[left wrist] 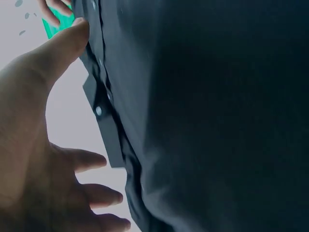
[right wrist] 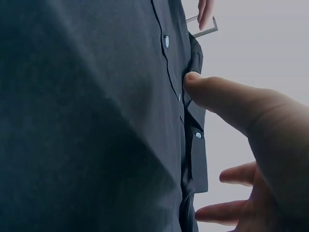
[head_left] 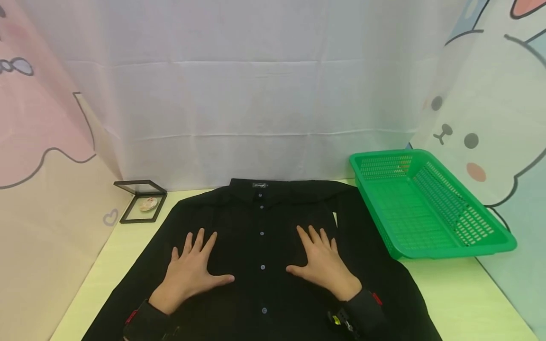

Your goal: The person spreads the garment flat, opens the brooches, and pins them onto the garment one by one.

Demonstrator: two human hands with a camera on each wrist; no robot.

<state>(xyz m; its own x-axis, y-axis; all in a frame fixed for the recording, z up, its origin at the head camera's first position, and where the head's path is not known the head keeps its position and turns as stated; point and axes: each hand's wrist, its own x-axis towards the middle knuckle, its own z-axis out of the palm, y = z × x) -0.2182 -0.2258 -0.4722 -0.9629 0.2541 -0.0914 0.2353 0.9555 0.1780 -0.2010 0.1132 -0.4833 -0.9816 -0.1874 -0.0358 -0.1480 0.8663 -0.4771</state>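
Observation:
A black button-up shirt (head_left: 262,246) lies spread face up on the table, its collar toward the back wall and light buttons running down the middle. Over its left half is my left hand (head_left: 192,270), fingers spread and thumb pointing toward the buttons. My right hand (head_left: 322,265) mirrors it over the other half, palm down, with straight fingers. Neither hand grips anything. In the left wrist view the shirt front (left wrist: 203,96) fills most of the frame beside the thumb. The right wrist view shows the button strip (right wrist: 166,53) close to the right thumb.
A green plastic basket (head_left: 431,251) stands at the right, beside the shirt's sleeve. At the back left, a small black-framed case (head_left: 138,220) stands with its lid raised, a pale round object (head_left: 148,204) inside. White cloth (head_left: 256,99) hangs behind the pale green table (head_left: 482,298).

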